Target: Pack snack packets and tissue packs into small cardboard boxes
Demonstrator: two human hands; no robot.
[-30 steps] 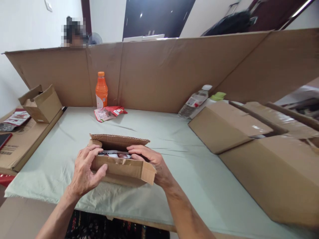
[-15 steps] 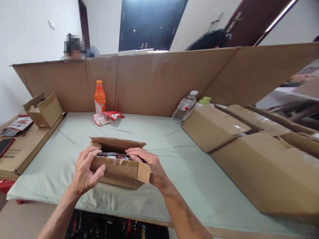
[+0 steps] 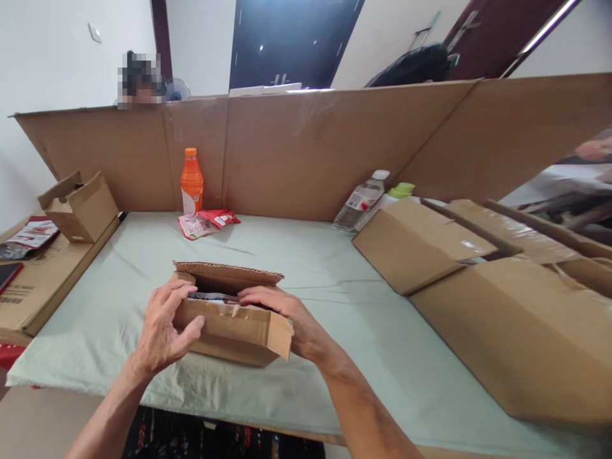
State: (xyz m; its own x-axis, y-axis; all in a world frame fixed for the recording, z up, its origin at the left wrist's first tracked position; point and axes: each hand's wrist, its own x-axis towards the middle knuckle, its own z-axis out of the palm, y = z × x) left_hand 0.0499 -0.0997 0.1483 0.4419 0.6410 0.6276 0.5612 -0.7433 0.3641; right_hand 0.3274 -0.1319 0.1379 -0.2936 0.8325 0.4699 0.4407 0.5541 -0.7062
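A small cardboard box [image 3: 229, 341] stands on the cloth-covered table in front of me, its top flaps raised. My left hand [image 3: 165, 322] grips its left end, the thumb against the front wall and the fingers over the rim. Across the right end lies my right hand [image 3: 282, 312], fingers stretched into the opening and touching the packets. Inside, the top edges of shiny printed packets [image 3: 215, 297] show; their lower parts are hidden by the front wall. The right thumb is hidden.
Behind the box are an orange drink bottle [image 3: 192, 182] and a red-and-pink packet [image 3: 208, 223]. A clear bottle [image 3: 363, 201] leans near large cartons [image 3: 516, 331] on the right. A smaller open box [image 3: 83, 207] sits at left. A cardboard partition [image 3: 287, 153] spans the back, with people beyond.
My right fingers have shifted slightly inside the box, over the packets. My left hand keeps its place on the left end. The camera view has moved a little.
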